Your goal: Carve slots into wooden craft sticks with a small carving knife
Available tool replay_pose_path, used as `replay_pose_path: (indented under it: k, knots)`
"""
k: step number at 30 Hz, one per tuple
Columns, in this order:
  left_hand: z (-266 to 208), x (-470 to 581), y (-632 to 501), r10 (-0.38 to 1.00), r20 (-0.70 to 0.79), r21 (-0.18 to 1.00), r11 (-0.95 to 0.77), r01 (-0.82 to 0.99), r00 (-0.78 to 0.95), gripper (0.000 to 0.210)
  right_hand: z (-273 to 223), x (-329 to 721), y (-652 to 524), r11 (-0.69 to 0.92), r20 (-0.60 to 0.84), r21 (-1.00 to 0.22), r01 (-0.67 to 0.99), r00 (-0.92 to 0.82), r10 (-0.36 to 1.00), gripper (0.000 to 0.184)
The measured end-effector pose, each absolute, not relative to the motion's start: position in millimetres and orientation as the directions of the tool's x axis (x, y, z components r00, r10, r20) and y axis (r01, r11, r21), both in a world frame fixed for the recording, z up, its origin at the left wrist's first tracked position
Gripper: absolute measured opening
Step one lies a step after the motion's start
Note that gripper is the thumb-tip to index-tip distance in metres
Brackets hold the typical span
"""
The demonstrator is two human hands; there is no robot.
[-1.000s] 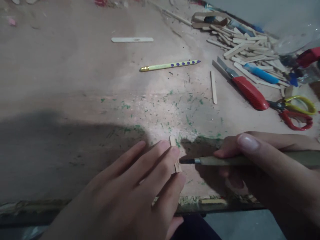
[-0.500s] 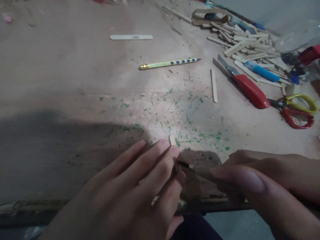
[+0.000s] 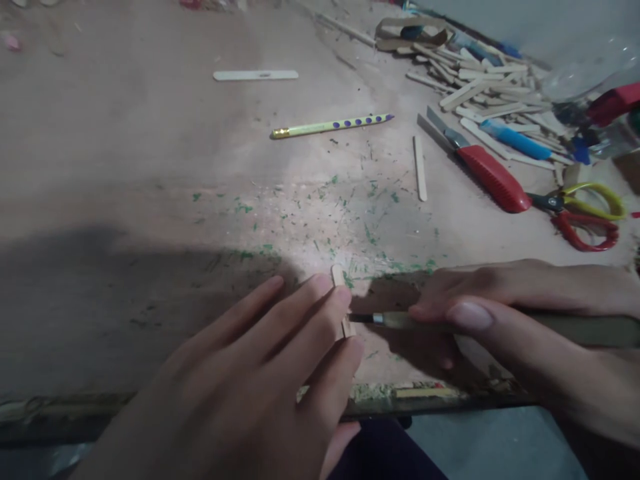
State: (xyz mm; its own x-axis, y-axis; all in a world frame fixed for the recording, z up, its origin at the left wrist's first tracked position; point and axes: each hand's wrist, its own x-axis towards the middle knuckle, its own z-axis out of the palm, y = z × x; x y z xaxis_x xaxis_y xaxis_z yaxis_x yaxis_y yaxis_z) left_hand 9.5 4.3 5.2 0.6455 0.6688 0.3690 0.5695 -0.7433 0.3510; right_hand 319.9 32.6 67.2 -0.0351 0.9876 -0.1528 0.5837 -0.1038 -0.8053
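Note:
My left hand (image 3: pixel 270 360) lies over a wooden popsicle stick (image 3: pixel 338 275), pinning it to the table near the front edge. Its fingertips and thumb press along the stick, whose rounded far end sticks out past them. From the right, my right hand (image 3: pixel 480 307) grips a wood-carving tool (image 3: pixel 405 320) with a pale handle, a metal collar and a narrow dark blade. The blade lies nearly level, its tip at the stick's right edge between my left finger and thumb. Exactly how the tip meets the wood is too small to tell.
Green flecks lie scattered on the wooden table (image 3: pixel 125 133). Beyond them are a spotted pencil (image 3: pixel 325 127) and two loose popsicle sticks (image 3: pixel 256 76). At right lie a red utility knife (image 3: pixel 493 177), scissors (image 3: pixel 590 207), a blue-capped pen (image 3: pixel 517 139) and a heap of sticks (image 3: pixel 480 87).
My right hand has moved up and turned, so the carving tool now lies nearly level instead of slanting. My left hand keeps its hold on the stick. The view has shifted slightly.

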Motion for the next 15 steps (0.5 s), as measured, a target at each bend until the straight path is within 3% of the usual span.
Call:
replay_pose_path:
  k: [10, 15]
  knots:
    - [8, 5, 2, 0.672, 0.364, 0.372, -0.739, 0.561, 0.645, 0.037, 40, 362, 3, -0.090, -0.107, -0.810, 0.579, 0.006, 0.994, 0.043]
    - [9, 9, 4, 0.671, 0.366, 0.376, -0.741, 0.557, 0.645, 0.037, 49, 354, 19, -0.058, -0.087, -0.804, 0.591, -0.022, 0.996, 0.050]
